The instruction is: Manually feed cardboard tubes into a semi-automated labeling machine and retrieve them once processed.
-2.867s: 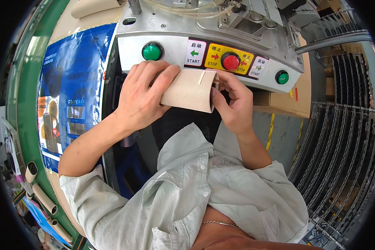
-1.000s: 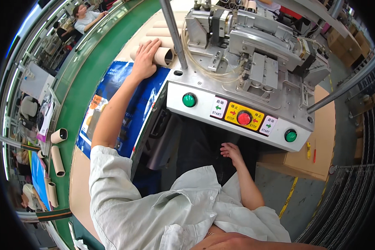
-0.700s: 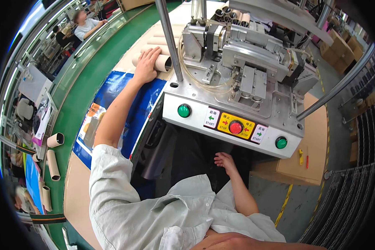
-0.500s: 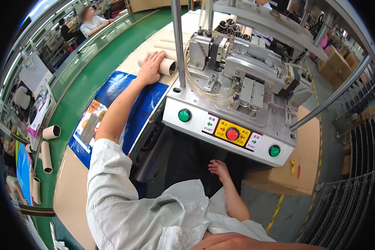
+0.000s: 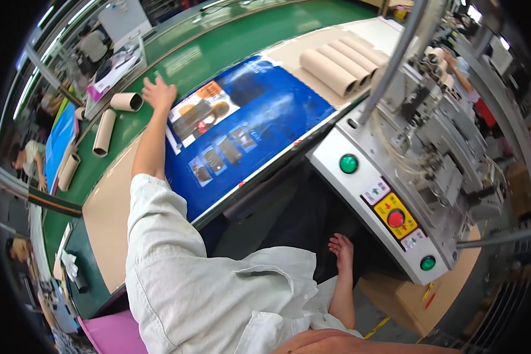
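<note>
Fingers spread, my left hand is stretched out over the green belt and holds nothing. Just left of its fingertips lies a short beige cardboard tube, apart from the hand. A longer tube and another tube lie nearer on the belt. To the right, several beige tubes lie side by side on the table beyond a blue printed sheet. My right hand hangs in front of my body, beside the machine, empty with its fingers loosely extended.
A metal machine with a red button between two green buttons stands on the right, with steel posts rising from it. A cardboard sheet borders the green belt. Other people work at the far left and far right.
My view has turned left. My left hand has let go of the tube in the row and moved left toward the loose tubes on the belt. My right hand stays low, holding nothing.
</note>
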### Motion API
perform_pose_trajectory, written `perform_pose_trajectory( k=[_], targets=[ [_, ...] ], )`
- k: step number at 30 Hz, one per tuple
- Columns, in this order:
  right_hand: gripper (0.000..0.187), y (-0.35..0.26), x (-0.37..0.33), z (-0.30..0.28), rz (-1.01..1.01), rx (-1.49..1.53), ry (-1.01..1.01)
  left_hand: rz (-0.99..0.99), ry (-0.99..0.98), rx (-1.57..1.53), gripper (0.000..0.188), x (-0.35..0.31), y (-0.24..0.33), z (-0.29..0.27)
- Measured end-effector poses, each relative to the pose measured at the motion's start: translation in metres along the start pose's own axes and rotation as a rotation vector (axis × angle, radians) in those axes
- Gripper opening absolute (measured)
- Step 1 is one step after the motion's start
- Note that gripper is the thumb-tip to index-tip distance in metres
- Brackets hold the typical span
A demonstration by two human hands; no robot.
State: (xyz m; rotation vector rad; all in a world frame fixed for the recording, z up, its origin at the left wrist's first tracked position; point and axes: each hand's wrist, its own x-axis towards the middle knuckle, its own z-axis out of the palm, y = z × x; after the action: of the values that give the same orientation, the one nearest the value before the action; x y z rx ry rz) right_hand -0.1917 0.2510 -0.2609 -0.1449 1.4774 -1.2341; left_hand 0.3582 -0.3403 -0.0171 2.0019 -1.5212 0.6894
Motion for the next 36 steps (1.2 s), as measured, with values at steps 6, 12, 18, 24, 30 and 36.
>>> perform_pose_trajectory(
  k=[6,12,18,24,30,36],
  targets=[
    [0.035,0.015,0.008,0.005,-0.02,-0.212,0.052,-0.312,0.019,0.134,0.043,0.007,-0.077,-0.016],
    [0.036,0.018,0.005,0.011,-0.017,-0.36,0.099,-0.535,0.218,-0.036,0.04,0.011,-0.083,-0.009],
    [0.036,0.016,0.005,0.011,-0.035,-0.35,0.057,-0.767,0.207,-0.264,0.039,0.03,-0.15,0.005],
    [0.036,0.0,-0.008,0.014,-0.077,-0.323,0.066,-0.817,0.044,-0.685,0.044,0.024,-0.136,-0.011],
    [0.036,-0.04,-0.044,0.037,-0.289,-0.298,-0.076,-0.492,-0.257,-1.742,0.029,-0.009,-0.004,-0.086],
    [0.06,-0.119,-0.12,0.081,-0.564,-0.24,-0.366,0.282,-0.605,-1.687,0.037,-0.104,0.172,-0.246]
  ],
)
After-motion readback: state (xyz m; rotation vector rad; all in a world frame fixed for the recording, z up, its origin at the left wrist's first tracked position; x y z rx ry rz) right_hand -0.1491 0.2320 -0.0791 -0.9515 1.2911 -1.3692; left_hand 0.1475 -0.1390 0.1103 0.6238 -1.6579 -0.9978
